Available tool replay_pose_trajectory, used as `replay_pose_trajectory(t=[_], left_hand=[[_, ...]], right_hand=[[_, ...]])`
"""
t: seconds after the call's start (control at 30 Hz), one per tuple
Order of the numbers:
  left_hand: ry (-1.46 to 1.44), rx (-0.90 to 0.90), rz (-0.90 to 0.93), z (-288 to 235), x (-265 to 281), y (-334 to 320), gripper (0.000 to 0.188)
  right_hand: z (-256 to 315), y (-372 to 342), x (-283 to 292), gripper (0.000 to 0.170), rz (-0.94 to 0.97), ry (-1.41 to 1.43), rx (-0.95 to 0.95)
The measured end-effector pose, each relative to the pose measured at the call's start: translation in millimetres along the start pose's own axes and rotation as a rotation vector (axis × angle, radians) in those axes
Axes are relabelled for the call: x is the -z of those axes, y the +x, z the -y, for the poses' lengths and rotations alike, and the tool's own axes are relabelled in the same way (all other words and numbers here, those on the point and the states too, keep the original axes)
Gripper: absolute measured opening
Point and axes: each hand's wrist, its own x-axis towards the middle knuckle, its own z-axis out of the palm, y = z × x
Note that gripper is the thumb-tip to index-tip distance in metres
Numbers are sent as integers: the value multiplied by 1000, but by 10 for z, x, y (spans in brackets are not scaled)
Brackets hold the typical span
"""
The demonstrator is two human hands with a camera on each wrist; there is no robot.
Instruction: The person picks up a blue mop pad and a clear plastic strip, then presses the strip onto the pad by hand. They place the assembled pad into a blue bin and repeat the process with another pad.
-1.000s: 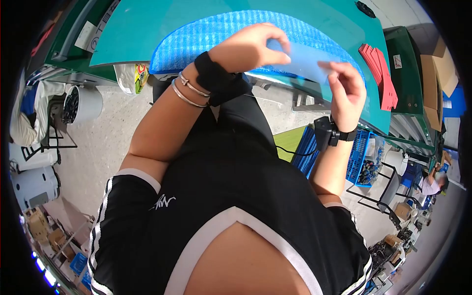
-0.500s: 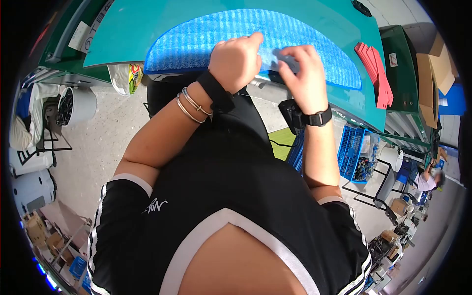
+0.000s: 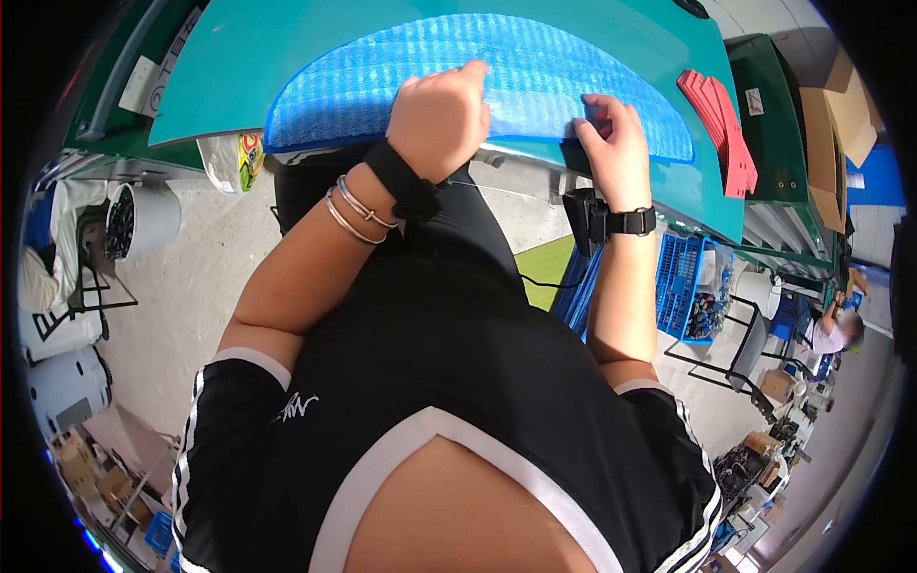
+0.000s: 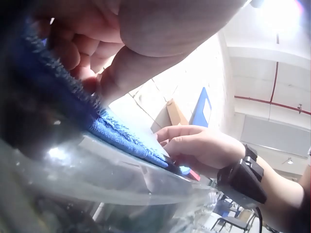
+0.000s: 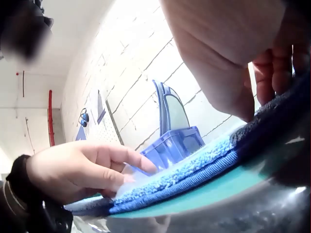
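A blue half-round terry cloth pad (image 3: 382,91) with a bound edge lies along the front of the green table (image 3: 224,72). Over its front middle lies a translucent plastic strip (image 3: 535,113). My left hand (image 3: 441,119) pinches the strip's left end between thumb and fingers, knuckles up; in the right wrist view this hand (image 5: 90,170) shows right at the pad's edge. At the strip's other end, my right hand (image 3: 619,148) bends thumb and fingertips around it, low over the pad. The right fingertips are partly hidden in shadow in the right wrist view.
Red slotted strips (image 3: 721,134) are fanned out at the table's right. Cardboard boxes (image 3: 836,129) stand beyond them. Blue crates (image 3: 680,286) sit below the right edge, and a white bucket (image 3: 148,220) is on the floor at left. Another person (image 3: 833,329) is far right.
The plastic strip has come down from above the pad onto its front middle. Both hands have lowered with it; the right hand first moved left, then back right to the strip's end.
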Motion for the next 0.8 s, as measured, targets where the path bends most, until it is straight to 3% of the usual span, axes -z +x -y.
replay_pose_trajectory(t=[0.17, 0.27, 0.33, 0.4, 0.43, 0.5, 0.53, 0.6, 0.67, 0.73, 0.8], left_hand=[[56, -76, -3, -112, 181, 90, 16], [-73, -224, -57, -315, 347, 145, 8], [-255, -220, 69, -449, 399, 161, 6], [-321, -213, 69, -496, 338, 164, 6], [-419, -138, 80, -508, 305, 165, 6], [-690, 79, 185, -516, 207, 166, 7], [-687, 71, 189, -485, 102, 158, 7], [-912, 164, 209, -398, -141, 160, 8], [-939, 202, 243, -386, -221, 142, 8], [-764, 164, 202, -385, -241, 135, 8], [-744, 162, 208, -366, -231, 147, 9]], right_hand=[[114, 63, -1, 49, -46, -112, 273], [265, 39, 50, 46, 81, 104, 376], [224, 59, 115, 37, 91, 141, 375], [72, 90, 241, 24, 269, 456, 297], [45, 51, 343, 13, 328, 731, 67], [-140, 65, 574, 16, 241, 738, -36], [-271, 86, 643, 18, 184, 778, -76], [-517, 185, 751, 23, -70, 501, -27], [-874, 289, 844, 32, -400, -217, -20], [-1266, 370, 867, 33, -306, -18, -226], [-1429, 330, 870, 32, -183, 286, -231]])
